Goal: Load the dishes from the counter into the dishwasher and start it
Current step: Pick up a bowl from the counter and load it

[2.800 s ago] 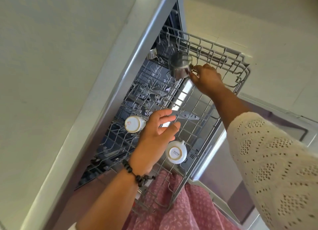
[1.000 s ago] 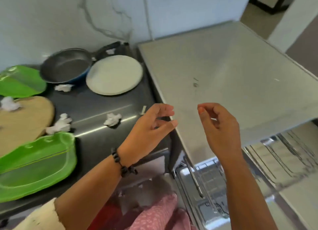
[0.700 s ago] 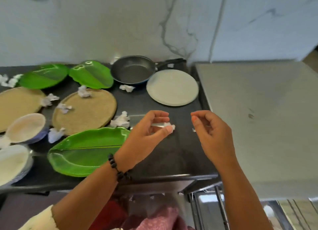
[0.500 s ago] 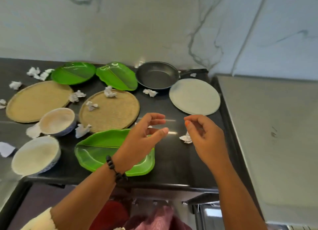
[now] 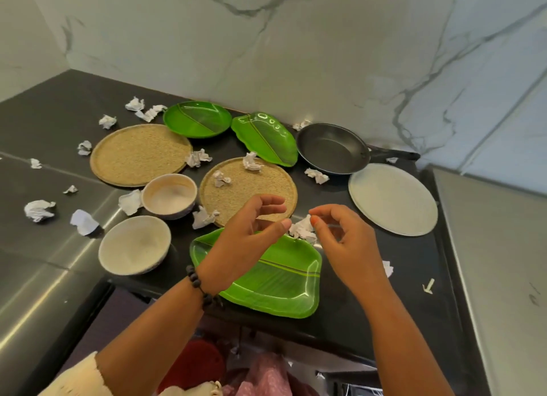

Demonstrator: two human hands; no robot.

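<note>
Both hands (image 5: 299, 241) hover empty over green tray (image 5: 278, 280).

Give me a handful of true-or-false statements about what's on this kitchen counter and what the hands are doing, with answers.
1. Both hands are holding dishes. False: the left hand and right hand hover with loosely curled fingers and hold nothing.
2. A dark frying pan sits by the marble wall. True.
3. The counter has only one green plate. False: there are three, the round green plate, the leaf-shaped green plate and the green tray under the hands.
4. Crumpled paper lies on a woven tan plate. True.
5. Two pale bowls stand left of the green tray. True: the farther bowl and the nearer bowl.
</note>
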